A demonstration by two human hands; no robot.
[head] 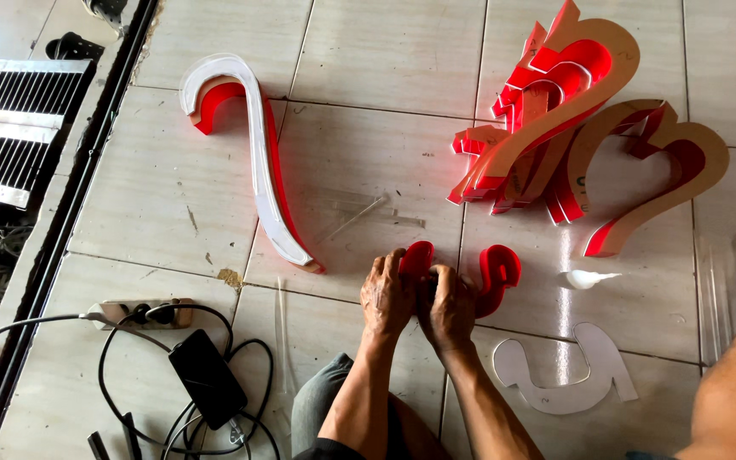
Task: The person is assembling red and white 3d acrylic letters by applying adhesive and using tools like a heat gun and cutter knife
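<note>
Nearest the camera, a grey-clad knee (321, 400) shows at the bottom edge, so the person seems to be sitting or crouching on the tiled floor (368, 51) with the work kept low and close. To the left of it a black phone (207, 378) lies among looped black cables (129, 400) that run to a power strip (140, 313). To the right a flat, pale horseshoe-shaped cutout (566, 375) lies on the tiles, near the piece whose outline it resembles, perhaps its face or backing.

Both hands are together on a small red curved sign piece (498, 274), a U-like channel form. The left hand (387, 298) is clamped over one red lobe and the right hand (446, 308) presses against the middle, fingers curled around the wall, probably to bend or steady the thin rim against the floor. The piece rests on the tiles just beyond the knee, at the middle of the view.

A white, cone-tipped thing (588, 278) lies just right of it; what it is cannot be told. Clear thin strips (359, 217) lie further out.

Beyond, a long hooked letter shape (257, 153), white-faced with red sides, lies flat on its own at the left. At the far right, several similar red forms with tan paper-covered faces (572, 119) lean and nest together in a pile, probably stacked to keep them out of the way. A metal grille (10, 128) sits at the far left.
</note>
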